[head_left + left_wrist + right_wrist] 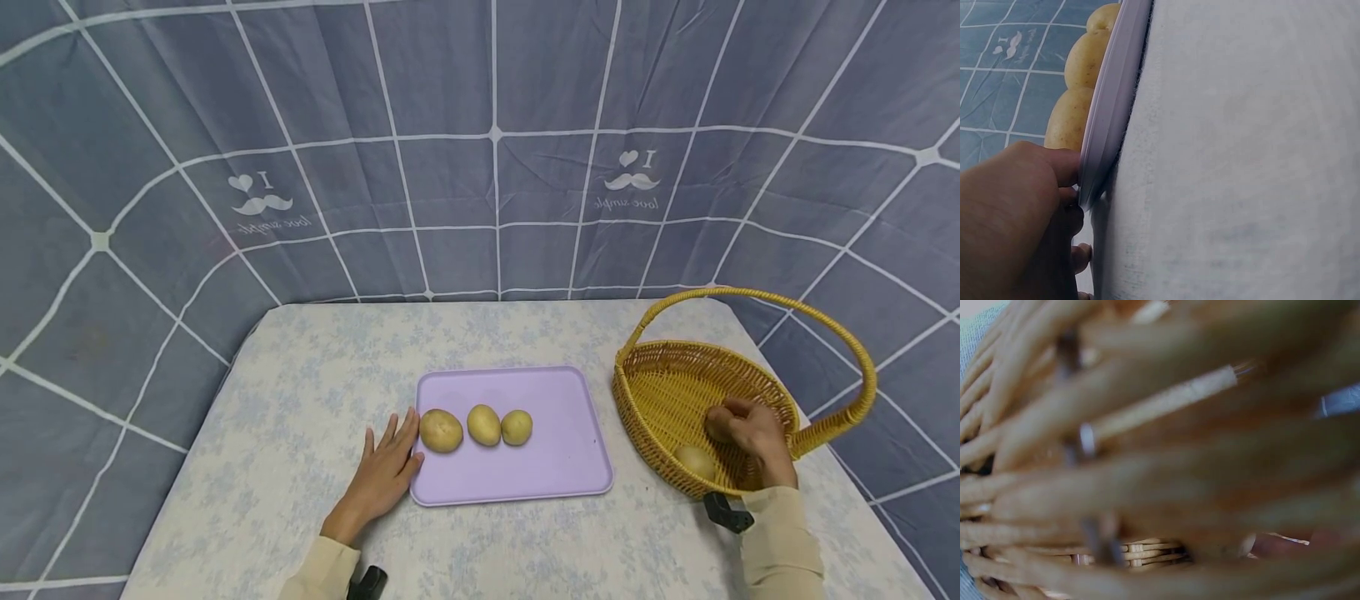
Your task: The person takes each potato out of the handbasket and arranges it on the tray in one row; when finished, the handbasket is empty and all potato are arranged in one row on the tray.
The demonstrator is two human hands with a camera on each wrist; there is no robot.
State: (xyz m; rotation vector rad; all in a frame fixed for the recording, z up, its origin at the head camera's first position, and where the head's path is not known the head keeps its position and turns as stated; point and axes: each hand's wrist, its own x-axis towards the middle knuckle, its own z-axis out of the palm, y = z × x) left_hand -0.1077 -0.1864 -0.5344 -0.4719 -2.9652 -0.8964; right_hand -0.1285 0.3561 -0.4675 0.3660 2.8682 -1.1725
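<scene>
Three potatoes [483, 426] sit in a row on the left half of a lilac tray [555, 458]. My left hand [382, 475] rests at the tray's left edge with its fingers extended. In the left wrist view the thumb touches the tray's rim [1107, 119], beside the nearest potato [1069, 119]. Inside a yellow wicker basket [660, 392], my right hand [761, 433] curls its fingers round a shaded potato [717, 423]. Another potato [695, 461] lies in the basket near that hand. Blurred wicker [1147, 494] hides most of the right hand in its wrist view.
A tall arched handle [832, 329] rises over the basket, its near end beside my right wrist. The table [300, 375] has a pale floral cloth. Behind it hangs a grey-blue curtain [450, 183] with white grid lines.
</scene>
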